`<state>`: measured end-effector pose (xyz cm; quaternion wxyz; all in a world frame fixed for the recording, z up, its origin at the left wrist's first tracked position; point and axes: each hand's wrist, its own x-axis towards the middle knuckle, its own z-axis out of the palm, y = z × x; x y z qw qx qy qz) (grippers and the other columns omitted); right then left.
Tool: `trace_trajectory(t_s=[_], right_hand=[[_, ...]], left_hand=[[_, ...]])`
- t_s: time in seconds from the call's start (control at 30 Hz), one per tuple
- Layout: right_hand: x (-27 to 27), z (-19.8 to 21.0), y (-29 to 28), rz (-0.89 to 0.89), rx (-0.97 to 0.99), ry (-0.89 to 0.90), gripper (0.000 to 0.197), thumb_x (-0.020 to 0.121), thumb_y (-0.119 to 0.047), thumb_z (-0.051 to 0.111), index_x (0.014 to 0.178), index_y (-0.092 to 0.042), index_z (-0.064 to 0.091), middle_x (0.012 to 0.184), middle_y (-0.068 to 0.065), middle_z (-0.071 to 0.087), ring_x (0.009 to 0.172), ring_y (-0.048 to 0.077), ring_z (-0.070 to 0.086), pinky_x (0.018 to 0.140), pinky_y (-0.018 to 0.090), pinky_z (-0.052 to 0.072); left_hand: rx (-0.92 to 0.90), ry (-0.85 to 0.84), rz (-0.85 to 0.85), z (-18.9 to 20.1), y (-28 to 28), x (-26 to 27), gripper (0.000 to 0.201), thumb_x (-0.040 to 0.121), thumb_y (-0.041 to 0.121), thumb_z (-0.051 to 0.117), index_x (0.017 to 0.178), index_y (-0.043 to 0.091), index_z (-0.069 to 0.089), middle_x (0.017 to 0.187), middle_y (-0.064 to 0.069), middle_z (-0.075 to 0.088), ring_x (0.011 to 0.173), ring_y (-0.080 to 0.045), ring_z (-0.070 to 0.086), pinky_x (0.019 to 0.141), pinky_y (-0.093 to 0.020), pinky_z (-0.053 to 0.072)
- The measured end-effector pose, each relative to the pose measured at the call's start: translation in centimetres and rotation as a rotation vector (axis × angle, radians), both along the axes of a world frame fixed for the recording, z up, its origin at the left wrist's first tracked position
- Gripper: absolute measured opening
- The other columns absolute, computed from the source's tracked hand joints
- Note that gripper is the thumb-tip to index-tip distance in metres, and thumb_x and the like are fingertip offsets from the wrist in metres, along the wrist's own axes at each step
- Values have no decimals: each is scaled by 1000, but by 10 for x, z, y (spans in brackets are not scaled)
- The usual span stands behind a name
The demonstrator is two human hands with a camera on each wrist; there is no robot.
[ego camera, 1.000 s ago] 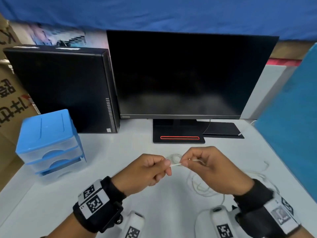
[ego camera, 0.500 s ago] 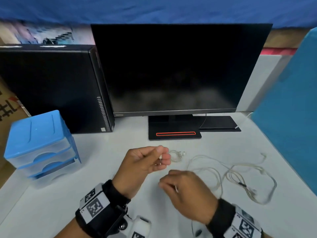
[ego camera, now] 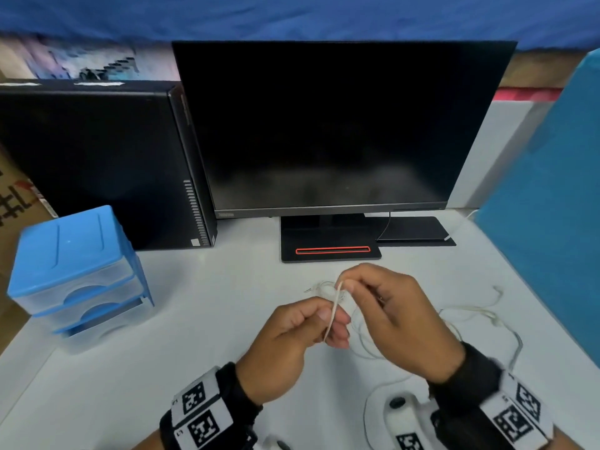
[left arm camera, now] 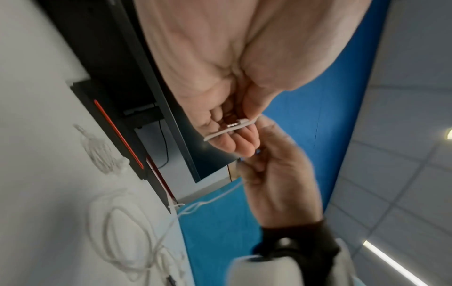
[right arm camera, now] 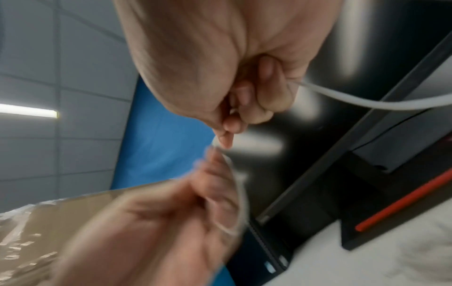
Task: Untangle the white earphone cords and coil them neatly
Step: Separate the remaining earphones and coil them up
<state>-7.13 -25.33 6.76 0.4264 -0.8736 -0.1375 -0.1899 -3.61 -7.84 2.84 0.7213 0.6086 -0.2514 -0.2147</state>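
Observation:
The white earphone cord [ego camera: 332,311] runs taut between my two hands above the white table [ego camera: 201,323]. My left hand [ego camera: 328,323] has its fingers curled round the cord's lower part; in the left wrist view the cord and a small metal plug [left arm camera: 232,125] lie across its fingers. My right hand [ego camera: 345,287] pinches the cord's upper end just beyond the left hand. Loose cord loops [ego camera: 477,315] trail over the table to the right, and loops [left arm camera: 117,234] show in the left wrist view too. A second small tangle [ego camera: 319,287] lies behind my hands.
A black monitor [ego camera: 341,125] stands at the back on a base with a red stripe [ego camera: 331,250]. A black computer tower [ego camera: 97,164] is at the back left, a blue drawer unit [ego camera: 74,274] at the left. A blue panel [ego camera: 552,222] bounds the right side.
My right hand has risen from the table's near side to just beyond the left hand, drawing the cord up over the left fingers. The left hand has shifted slightly nearer.

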Motion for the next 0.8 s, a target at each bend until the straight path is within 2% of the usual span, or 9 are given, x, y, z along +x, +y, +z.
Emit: trace_trajectory(t_s=[0.13, 0.2, 0.27, 0.37, 0.47, 0.57, 0.6, 0.7, 0.8], right_hand=[[8, -27, 4, -51, 54, 39, 21, 95, -25, 49, 89, -22, 69, 81, -9, 68, 78, 14, 65, 72, 38, 54], [5, -42, 15, 5, -12, 130, 25, 94, -27, 44, 88, -21, 68, 79, -9, 67, 73, 11, 62, 70, 39, 53], [-1, -51, 25, 83, -108, 206, 22, 96, -27, 46, 91, -24, 68, 77, -17, 64, 68, 3, 58, 69, 32, 52], [-11, -46, 35, 216, -245, 241, 20, 99, -28, 47, 94, -27, 66, 69, -28, 54, 66, -5, 51, 65, 20, 44], [-19, -23, 37, 327, -224, 282, 21, 102, -32, 44, 96, -27, 63, 63, -21, 52, 60, 0, 50, 59, 18, 37], [-26, 2, 36, 336, -85, 246, 20, 103, -29, 42, 95, -27, 60, 65, -5, 54, 57, 14, 49, 58, 32, 44], [-25, 8, 33, 302, -38, 210, 20, 103, -27, 42, 94, -26, 60, 65, -7, 53, 58, 14, 49, 59, 32, 45], [-11, 10, 17, 133, 110, 90, 22, 103, -15, 44, 88, -15, 60, 66, -20, 53, 62, 3, 50, 63, 14, 39], [5, -8, 2, -3, 195, 137, 27, 102, -9, 45, 81, -17, 60, 63, -19, 54, 61, 4, 47, 64, 19, 39]], left_hand=[[-138, 101, 8, 14, 1, -2, 32, 91, 19, 44, 96, 1, 70, 79, -8, 67, 76, -19, 64, 76, -25, 51], [-210, 129, 69, 20, 4, 1, 31, 89, 20, 47, 94, 5, 74, 82, -10, 70, 79, -22, 67, 77, -26, 53], [-241, 118, 142, 24, 7, 7, 30, 90, 21, 48, 91, 11, 77, 84, -11, 72, 83, -24, 70, 79, -27, 55], [-143, -40, 295, 19, 14, 21, 27, 99, 16, 47, 97, 10, 73, 85, -8, 73, 88, -25, 71, 83, -29, 54], [50, -251, 385, 6, 22, 32, 28, 98, 22, 43, 101, 12, 68, 87, -4, 73, 87, -17, 69, 82, -23, 51], [154, -288, 292, -5, 22, 28, 28, 97, 24, 41, 96, 16, 68, 81, -1, 68, 81, -10, 63, 80, -20, 47], [165, -286, 243, -6, 20, 24, 27, 97, 23, 41, 91, 17, 67, 78, 1, 65, 79, -10, 60, 80, -20, 46], [131, -235, 103, -4, 11, 6, 29, 96, 20, 40, 88, 10, 65, 74, 4, 60, 75, -11, 56, 78, -20, 43], [37, -156, 26, 2, 5, -5, 31, 96, 22, 41, 94, 6, 67, 74, 2, 60, 75, -15, 56, 80, -22, 44]])
